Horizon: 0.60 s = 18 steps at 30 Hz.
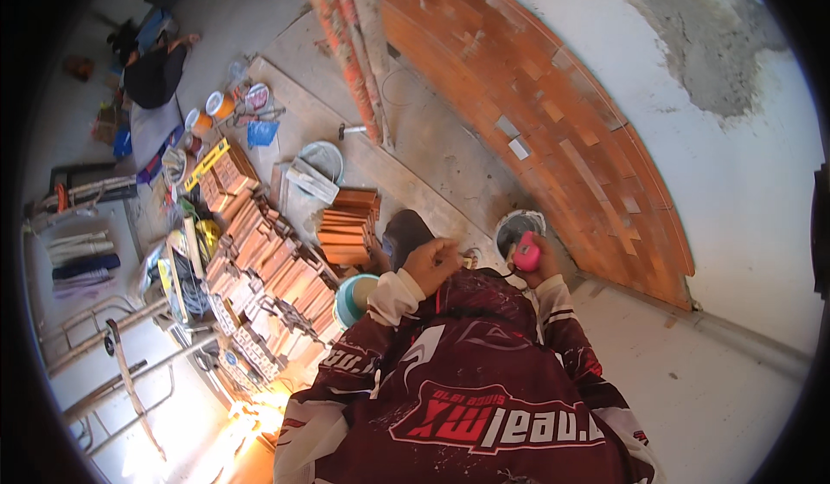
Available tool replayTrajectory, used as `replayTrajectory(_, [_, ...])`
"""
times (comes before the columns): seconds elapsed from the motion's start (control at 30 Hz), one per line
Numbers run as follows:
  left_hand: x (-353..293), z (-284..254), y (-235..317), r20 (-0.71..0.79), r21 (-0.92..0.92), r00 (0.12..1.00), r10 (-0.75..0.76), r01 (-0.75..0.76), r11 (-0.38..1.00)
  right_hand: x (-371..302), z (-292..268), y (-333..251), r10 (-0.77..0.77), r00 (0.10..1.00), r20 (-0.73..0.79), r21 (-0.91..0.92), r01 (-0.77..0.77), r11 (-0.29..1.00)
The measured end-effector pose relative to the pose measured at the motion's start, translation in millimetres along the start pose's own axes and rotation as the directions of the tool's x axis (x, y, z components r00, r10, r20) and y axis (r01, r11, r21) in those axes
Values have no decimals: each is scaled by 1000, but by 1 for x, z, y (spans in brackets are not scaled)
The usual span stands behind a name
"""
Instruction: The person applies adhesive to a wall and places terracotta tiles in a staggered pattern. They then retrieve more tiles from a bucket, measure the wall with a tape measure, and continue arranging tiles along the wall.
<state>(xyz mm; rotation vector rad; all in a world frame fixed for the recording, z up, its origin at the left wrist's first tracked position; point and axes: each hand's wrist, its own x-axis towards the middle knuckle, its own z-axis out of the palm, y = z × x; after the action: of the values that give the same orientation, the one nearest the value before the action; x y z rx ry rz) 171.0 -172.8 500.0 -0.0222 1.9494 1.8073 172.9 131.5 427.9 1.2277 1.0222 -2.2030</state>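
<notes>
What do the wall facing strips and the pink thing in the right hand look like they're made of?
Facing strips: probably fired clay or brick slips, matte orange-brown, laid in staggered courses; wood can't be excluded. Pink thing in the right hand: likely moulded plastic, smooth with a slight sheen.

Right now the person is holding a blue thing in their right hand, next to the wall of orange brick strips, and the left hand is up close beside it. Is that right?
Not quite. The head view shows the thing in the right hand is pink, not blue. The rest holds: it is held next to the wall of orange brick strips, and the left hand is up close beside it.
</notes>
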Motion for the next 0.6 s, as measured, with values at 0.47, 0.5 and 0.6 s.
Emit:
replayTrajectory(0.47, [-30,-95,152,500,-279,803,324,-205,938,43,-126,53,-134,751,-646,-376,-160,913])
replayTrajectory(0.5, [-33,-104,179,469,-358,712,523,-388,849,50,-137,55,-198,785,-587,-477,-138,868])
replayTrajectory(0.6, [-43,-123,226,390,-714,381,839,-450,536,62,-127,56,-300,880,-369,-657,-18,754])
